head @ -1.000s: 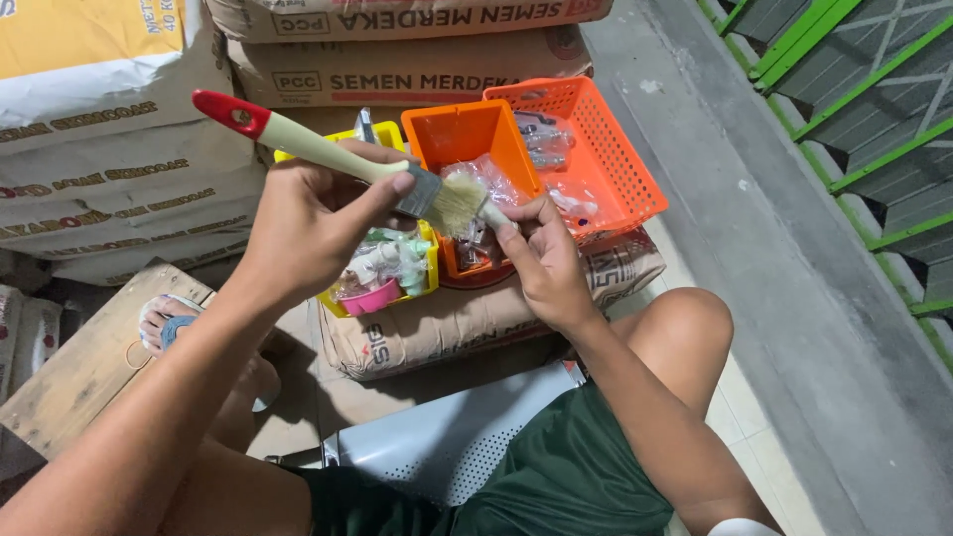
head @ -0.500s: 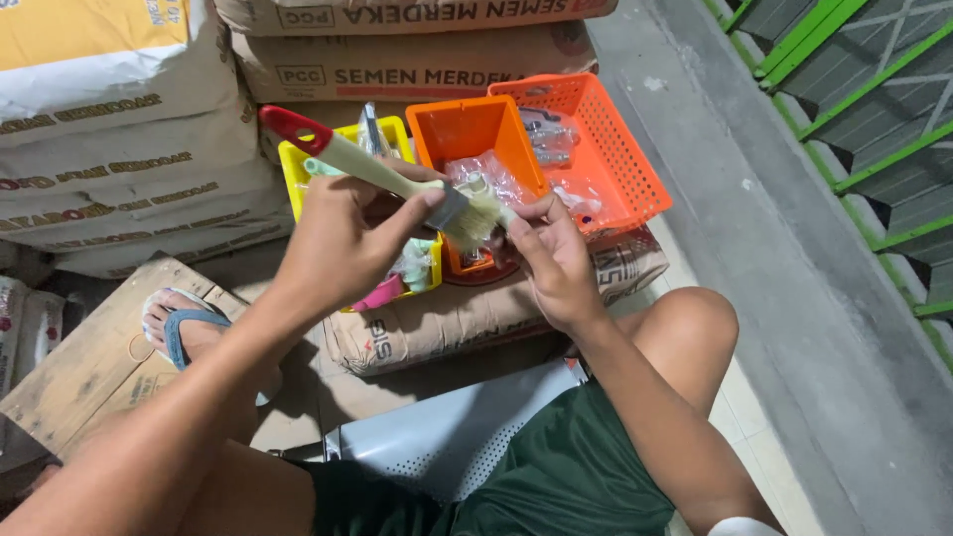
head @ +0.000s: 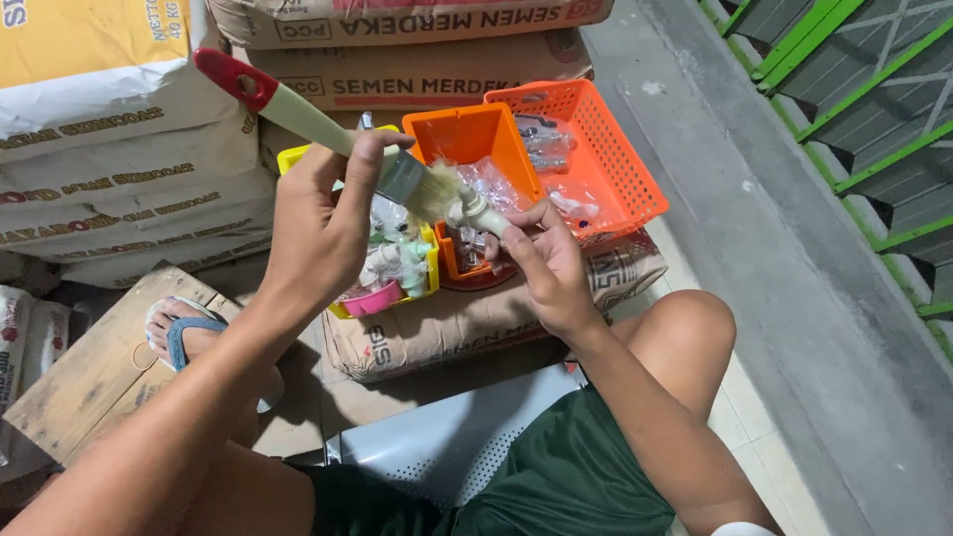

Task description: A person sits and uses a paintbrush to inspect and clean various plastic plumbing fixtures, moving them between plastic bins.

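Note:
My left hand [head: 323,223] grips a paintbrush [head: 328,127] with a cream handle, a red tip and pale bristles. The bristles rest against a small white plastic tap fitting [head: 475,206] that my right hand [head: 548,266] holds by its lower end. Both hands hover over small baskets: a yellow one [head: 429,260] with bagged fittings and a pink cup, an orange bin [head: 467,136], and an orange mesh basket [head: 620,169] with clear bags of parts.
The baskets sit on a cement sack [head: 467,323], with more sacks stacked behind [head: 119,169]. A wooden board [head: 94,367] and a sandalled foot [head: 184,333] lie at left. A concrete ledge [head: 784,258] and green railing [head: 854,99] run along the right.
The brush has swung so its red tip points further up and left, and its bristles have moved along the fitting. My right hand has kept hold of the fitting.

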